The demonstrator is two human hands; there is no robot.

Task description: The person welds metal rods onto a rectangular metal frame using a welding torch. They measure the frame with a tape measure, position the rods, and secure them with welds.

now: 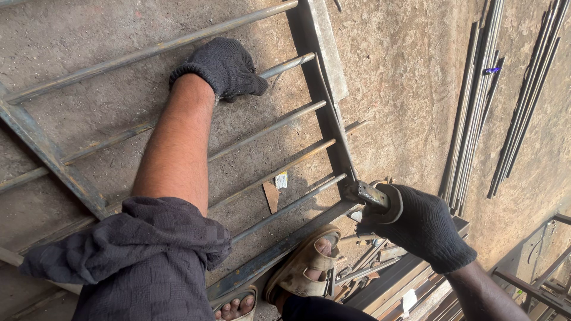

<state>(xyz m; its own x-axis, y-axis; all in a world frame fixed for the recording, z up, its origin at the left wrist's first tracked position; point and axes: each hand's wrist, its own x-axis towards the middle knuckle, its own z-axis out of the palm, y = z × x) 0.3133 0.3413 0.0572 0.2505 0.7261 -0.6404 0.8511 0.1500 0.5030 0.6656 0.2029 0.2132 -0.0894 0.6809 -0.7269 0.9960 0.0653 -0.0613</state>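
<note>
Metal grate (178, 137) lies flat on the concrete floor (404, 89). Right hand (419, 226) fisted round a hammer (370, 194) at the grate's near corner; left hand (223, 66) clamped on a middle bar. Advice: keep the bar pinned, strike short and square, foot (306, 267) stays off the corner.

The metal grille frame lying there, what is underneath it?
Under the metal grille frame lies bare concrete ground, with a paper scrap between the bars. The left hand and sandalled foot cover parts beneath.
</note>
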